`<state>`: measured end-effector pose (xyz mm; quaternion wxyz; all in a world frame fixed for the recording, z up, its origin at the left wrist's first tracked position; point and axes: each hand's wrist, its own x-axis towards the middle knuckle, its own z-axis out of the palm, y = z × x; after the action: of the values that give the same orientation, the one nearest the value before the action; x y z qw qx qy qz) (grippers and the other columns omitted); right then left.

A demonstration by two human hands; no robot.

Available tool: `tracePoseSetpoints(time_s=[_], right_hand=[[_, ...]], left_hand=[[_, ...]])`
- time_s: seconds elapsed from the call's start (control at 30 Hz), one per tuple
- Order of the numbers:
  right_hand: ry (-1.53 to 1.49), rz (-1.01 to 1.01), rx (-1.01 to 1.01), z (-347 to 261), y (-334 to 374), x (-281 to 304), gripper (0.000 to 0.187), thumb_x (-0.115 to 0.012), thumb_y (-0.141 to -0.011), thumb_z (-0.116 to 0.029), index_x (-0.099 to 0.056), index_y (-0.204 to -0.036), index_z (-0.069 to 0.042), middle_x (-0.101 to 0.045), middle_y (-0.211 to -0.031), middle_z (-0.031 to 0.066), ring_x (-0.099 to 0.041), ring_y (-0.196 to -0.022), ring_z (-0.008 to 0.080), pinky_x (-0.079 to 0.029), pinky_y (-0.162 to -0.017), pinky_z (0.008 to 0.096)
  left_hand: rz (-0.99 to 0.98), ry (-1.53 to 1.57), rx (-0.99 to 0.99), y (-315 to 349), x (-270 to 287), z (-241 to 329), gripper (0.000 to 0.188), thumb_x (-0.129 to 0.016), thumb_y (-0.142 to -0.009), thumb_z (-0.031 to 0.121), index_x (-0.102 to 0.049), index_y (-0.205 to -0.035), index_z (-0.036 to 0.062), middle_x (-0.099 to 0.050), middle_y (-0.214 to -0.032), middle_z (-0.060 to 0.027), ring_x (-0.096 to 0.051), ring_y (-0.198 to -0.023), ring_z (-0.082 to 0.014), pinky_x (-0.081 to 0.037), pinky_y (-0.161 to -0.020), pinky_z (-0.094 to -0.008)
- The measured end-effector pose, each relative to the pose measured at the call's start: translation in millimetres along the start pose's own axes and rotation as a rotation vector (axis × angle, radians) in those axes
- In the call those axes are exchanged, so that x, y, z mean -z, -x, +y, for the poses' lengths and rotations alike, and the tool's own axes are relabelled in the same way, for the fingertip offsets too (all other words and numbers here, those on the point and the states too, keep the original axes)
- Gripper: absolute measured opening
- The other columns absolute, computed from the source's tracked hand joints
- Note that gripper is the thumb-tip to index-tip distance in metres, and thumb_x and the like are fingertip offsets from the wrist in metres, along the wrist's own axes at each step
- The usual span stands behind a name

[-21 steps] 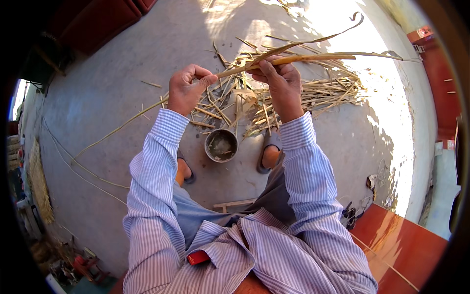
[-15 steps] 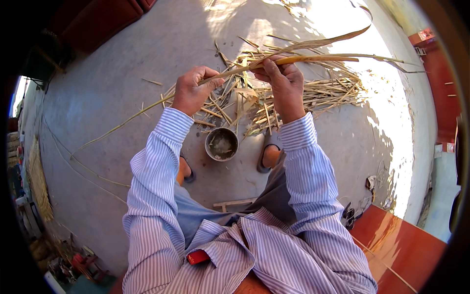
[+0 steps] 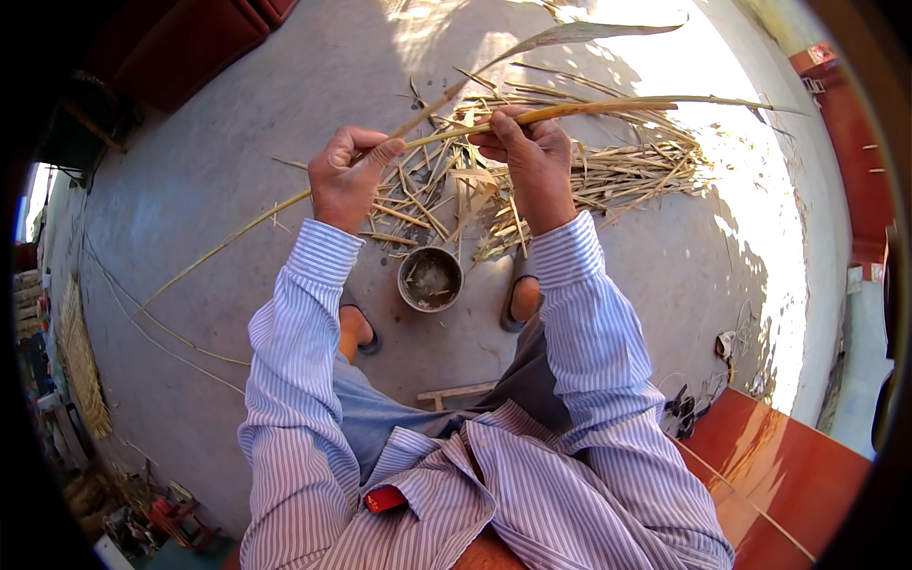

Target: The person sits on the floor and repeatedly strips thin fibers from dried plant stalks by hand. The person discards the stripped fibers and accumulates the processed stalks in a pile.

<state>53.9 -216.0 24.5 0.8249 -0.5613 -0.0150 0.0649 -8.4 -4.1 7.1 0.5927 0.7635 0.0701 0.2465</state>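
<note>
My left hand (image 3: 344, 182) pinches a long, thin reed stalk (image 3: 439, 138), thumb and fingers pressed together. From that same pinch a dry, tan leaf (image 3: 556, 36) angles up and away to the right, apart from the stalk. Farther right, my right hand (image 3: 534, 176) is closed round the stalk, with the thumb on top. A yellow-orange length (image 3: 598, 108) lies along the stalk beyond these fingers; whether it is part of the reed I cannot tell. The stalk's thin end trails down left past my left hand.
Cut reed pieces (image 3: 636, 176) lie heaped on the concrete floor beyond my hands. A round metal bowl (image 3: 429, 279) with murky liquid and plant bits stands between my feet. Red-brown panels (image 3: 760, 475) are at the lower right, a dark red sofa-like piece (image 3: 190, 47) at the upper left.
The dry leaf has come away from the stalk near my right hand and now rises from my left hand. Both hands have shifted slightly left.
</note>
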Motion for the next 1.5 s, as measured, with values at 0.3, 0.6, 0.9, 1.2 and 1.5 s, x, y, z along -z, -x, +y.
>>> tracePoseSetpoints(time_s=[0.3,0.6,0.9,1.2,1.5], right_hand=[[0.101,0.02,-0.044,-5,0,22,0.024,-0.063,-0.092,-0.017,-0.059,-0.104,0.004,-0.069,-0.093,0.015,-0.07,-0.082,0.0216,-0.059,-0.07,0.0271],[0.025,-0.051,-0.084,8,4,-12,0.027,-0.064,-0.092,-0.023,-0.061,-0.1,0.003,-0.069,-0.087,0.0126,-0.07,-0.077,0.0186,-0.058,-0.067,0.0257],[-0.022,0.141,0.02,-19,-19,43,0.023,-0.065,-0.092,-0.023,-0.06,-0.096,-0.001,-0.069,-0.088,0.0109,-0.07,-0.078,0.0189,-0.058,-0.063,0.0228],[-0.009,-0.025,-0.088,-12,3,7,0.03,-0.07,-0.088,-0.024,-0.062,-0.104,0.0,-0.069,-0.091,0.0117,-0.069,-0.079,0.0186,-0.056,-0.068,0.0257],[-0.025,-0.238,-0.021,-28,-6,29,0.027,-0.068,-0.088,-0.012,-0.062,-0.112,-0.001,-0.068,-0.106,0.0111,-0.068,-0.097,0.0208,-0.055,-0.075,0.0257]], left_hand=[[0.171,-0.871,-0.345,-36,71,-16,0.034,-0.073,-0.083,0.033,-0.064,-0.094,0.0031,-0.069,-0.087,-0.0072,-0.063,-0.084,-0.0191,-0.046,-0.082,-0.0321],[-0.31,-0.665,-0.542,-9,-13,12,0.015,-0.074,-0.076,0.021,-0.068,-0.081,0.0089,-0.063,-0.073,-0.0039,-0.06,-0.073,-0.0222,-0.044,-0.071,-0.0364],[-0.421,-0.868,-0.268,-27,64,11,0.011,-0.074,-0.075,0.015,-0.068,-0.078,0.0075,-0.063,-0.071,-0.0061,-0.058,-0.068,-0.0215,-0.043,-0.064,-0.0354],[-0.203,-0.381,-0.287,-8,-11,24,0.017,-0.076,-0.078,0.02,-0.069,-0.085,0.0058,-0.067,-0.076,-0.0089,-0.062,-0.07,-0.0224,-0.048,-0.061,-0.0347],[-0.478,-0.265,0.159,-31,41,12,0.016,-0.07,-0.087,0.015,-0.065,-0.083,0.0007,-0.063,-0.071,-0.0013,-0.057,-0.067,-0.0078,-0.047,-0.063,-0.0247]])
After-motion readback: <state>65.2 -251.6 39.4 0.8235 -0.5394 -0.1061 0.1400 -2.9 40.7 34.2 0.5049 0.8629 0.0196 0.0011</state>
